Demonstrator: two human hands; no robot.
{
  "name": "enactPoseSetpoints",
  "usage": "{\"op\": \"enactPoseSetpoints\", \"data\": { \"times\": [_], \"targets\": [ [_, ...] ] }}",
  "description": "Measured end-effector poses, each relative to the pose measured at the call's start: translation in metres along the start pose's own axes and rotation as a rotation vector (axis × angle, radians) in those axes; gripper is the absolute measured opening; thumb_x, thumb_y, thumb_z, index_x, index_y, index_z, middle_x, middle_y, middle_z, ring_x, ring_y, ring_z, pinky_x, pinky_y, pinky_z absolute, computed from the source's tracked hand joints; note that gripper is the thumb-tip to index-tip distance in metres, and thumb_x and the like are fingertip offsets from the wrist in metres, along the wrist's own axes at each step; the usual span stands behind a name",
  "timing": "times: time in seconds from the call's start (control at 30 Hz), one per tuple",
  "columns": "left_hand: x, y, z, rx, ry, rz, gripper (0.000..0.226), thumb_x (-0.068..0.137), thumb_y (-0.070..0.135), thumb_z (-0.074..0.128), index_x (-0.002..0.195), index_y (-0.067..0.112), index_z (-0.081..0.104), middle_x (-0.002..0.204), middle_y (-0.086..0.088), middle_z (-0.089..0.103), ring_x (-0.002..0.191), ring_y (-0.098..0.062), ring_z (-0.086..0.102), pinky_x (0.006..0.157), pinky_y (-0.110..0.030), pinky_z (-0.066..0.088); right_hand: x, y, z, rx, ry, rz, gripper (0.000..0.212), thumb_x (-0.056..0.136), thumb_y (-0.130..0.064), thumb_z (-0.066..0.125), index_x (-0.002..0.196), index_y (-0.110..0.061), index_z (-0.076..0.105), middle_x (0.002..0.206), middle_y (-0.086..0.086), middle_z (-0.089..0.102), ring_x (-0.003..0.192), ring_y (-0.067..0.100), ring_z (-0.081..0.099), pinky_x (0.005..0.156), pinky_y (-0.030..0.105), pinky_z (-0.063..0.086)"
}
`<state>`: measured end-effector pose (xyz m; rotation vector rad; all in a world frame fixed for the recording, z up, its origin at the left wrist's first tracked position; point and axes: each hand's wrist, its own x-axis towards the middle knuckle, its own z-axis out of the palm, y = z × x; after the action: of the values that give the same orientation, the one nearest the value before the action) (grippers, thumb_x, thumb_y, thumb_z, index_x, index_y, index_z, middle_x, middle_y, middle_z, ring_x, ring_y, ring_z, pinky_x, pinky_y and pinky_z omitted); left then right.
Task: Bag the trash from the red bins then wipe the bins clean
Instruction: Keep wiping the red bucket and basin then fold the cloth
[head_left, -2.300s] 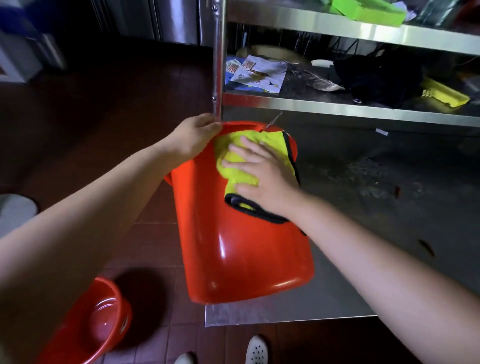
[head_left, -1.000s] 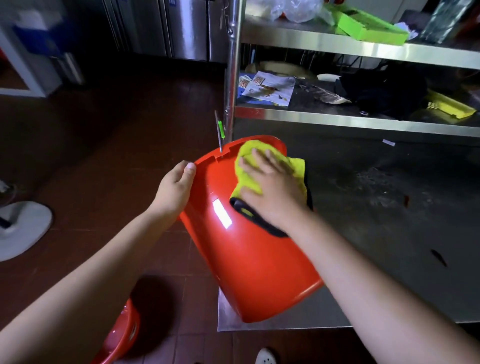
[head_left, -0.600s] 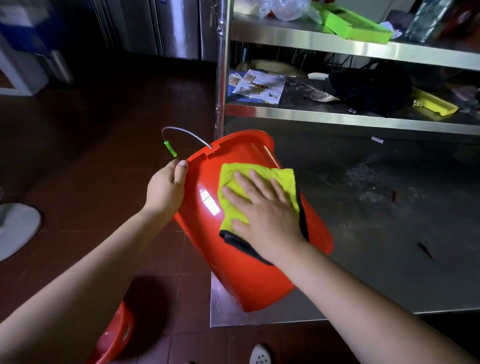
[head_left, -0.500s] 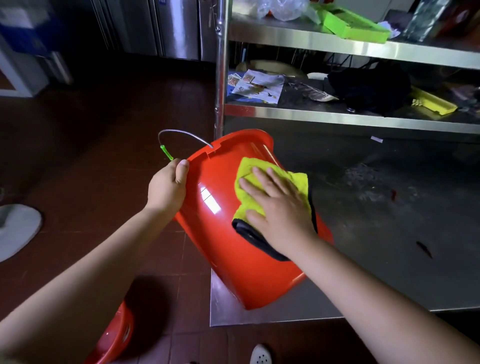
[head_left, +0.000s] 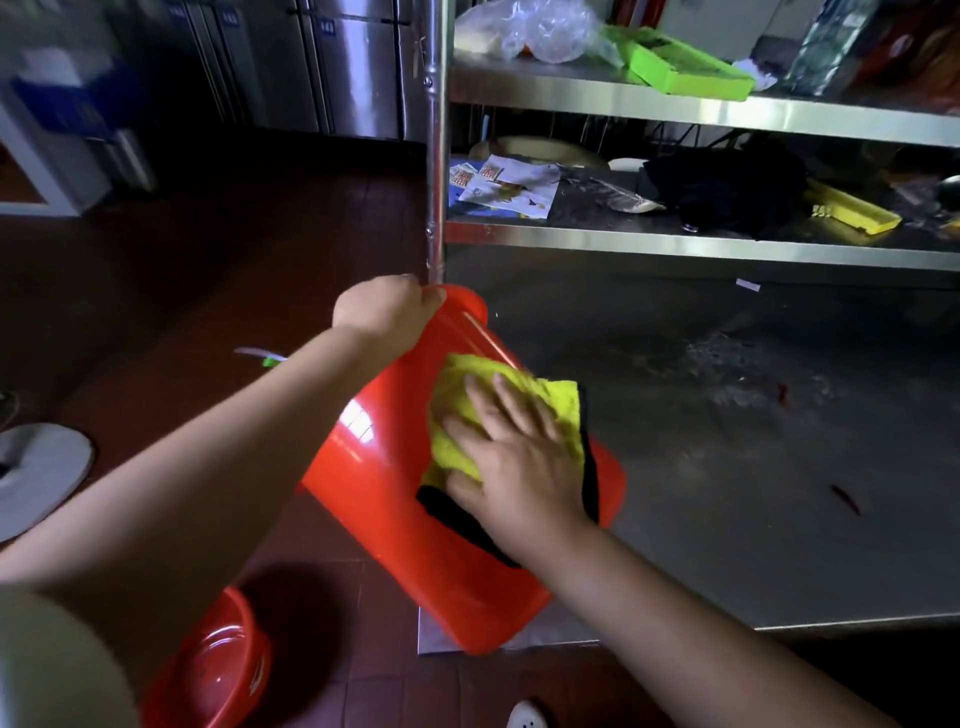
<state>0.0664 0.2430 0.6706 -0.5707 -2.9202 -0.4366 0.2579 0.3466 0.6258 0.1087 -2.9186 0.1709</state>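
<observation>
A red bin (head_left: 395, 499) lies tilted on its side at the corner of a steel table (head_left: 753, 499), its mouth turned away from me. My left hand (head_left: 384, 309) grips its far rim. My right hand (head_left: 514, 457) presses flat, fingers straight, on a yellow cloth with a black edge (head_left: 556, 410) laid on the bin's outer wall. The bin's wire handle with a green grip (head_left: 265, 357) hangs behind my left forearm. A second red bin (head_left: 218, 670) stands on the floor at lower left, its inside mostly hidden.
A steel shelf post (head_left: 435, 156) rises right behind the bin's rim. The shelves hold papers (head_left: 509, 184), a dark bundle, a green tray (head_left: 685, 70) and a plastic bag. A white round base (head_left: 36, 473) sits on the tiled floor at left. My shoe tip (head_left: 524, 714) shows below.
My left hand shifted from the bin's side up to its far rim and the bin turned. My right hand slid the cloth down the wall; the wire handle dropped to the left.
</observation>
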Motion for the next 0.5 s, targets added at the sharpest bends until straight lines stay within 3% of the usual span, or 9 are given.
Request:
{"op": "enactPoseSetpoints", "data": {
  "times": [0.07, 0.2, 0.4, 0.5],
  "targets": [
    [0.003, -0.013, 0.002, -0.043, -0.047, -0.054, 0.055, 0.095, 0.051, 0.033, 0.093, 0.005, 0.063, 0.102, -0.020, 0.064, 0.098, -0.038, 0.059, 0.074, -0.035, 0.041, -0.002, -0.008, 0.004, -0.013, -0.019, -0.057, 0.056, 0.081, -0.049, 0.050, 0.135, -0.038, 0.043, 0.156, -0.001, 0.024, 0.145, 0.026, 0.014, 0.114, 0.048, 0.015],
    [-0.007, -0.039, 0.007, -0.159, 0.048, -0.116, 0.056, 0.093, 0.054, 0.034, 0.079, 0.008, 0.063, 0.073, -0.007, 0.059, 0.079, -0.033, 0.059, 0.066, -0.030, 0.039, 0.008, 0.001, 0.003, -0.006, -0.029, -0.108, 0.061, 0.081, -0.050, 0.047, 0.140, -0.044, 0.034, 0.156, -0.008, 0.023, 0.145, 0.021, 0.015, 0.115, 0.044, 0.015],
    [-0.013, -0.040, 0.020, -0.331, 0.145, -0.204, 0.052, 0.095, 0.053, 0.031, 0.068, 0.012, 0.048, 0.063, -0.001, 0.051, 0.071, -0.030, 0.052, 0.061, -0.033, 0.034, 0.051, 0.067, -0.005, 0.112, -0.052, 0.198, 0.054, 0.090, -0.045, 0.048, 0.141, -0.046, 0.032, 0.155, -0.015, 0.023, 0.142, 0.014, 0.023, 0.111, 0.030, 0.020],
    [-0.012, -0.037, 0.022, -0.336, 0.148, -0.208, 0.051, 0.096, 0.052, 0.030, 0.064, 0.014, 0.041, 0.063, 0.000, 0.048, 0.071, -0.029, 0.050, 0.061, -0.033, 0.032, 0.064, 0.087, -0.007, 0.229, -0.086, 0.315, 0.050, 0.092, -0.046, 0.041, 0.141, -0.046, 0.032, 0.154, -0.017, 0.025, 0.139, 0.010, 0.029, 0.107, 0.029, 0.027]
  ]
}}
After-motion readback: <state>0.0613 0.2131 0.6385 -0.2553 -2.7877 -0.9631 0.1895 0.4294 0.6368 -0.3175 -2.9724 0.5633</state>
